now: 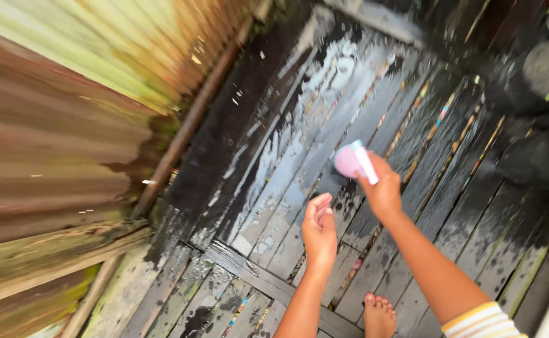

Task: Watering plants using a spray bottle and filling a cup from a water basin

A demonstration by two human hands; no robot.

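Resting in right hand (384,191), pink scoop (353,161), left hand (319,230) just below.

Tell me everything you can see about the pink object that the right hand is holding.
The pink object is small and rounded, with a soft pink body and a white strip or handle along its right side. It looks like plastic, though motion blur hides fine detail. The right hand grips it from below, raised above the wet dark wooden planks. The left hand is open just under it, not touching it.
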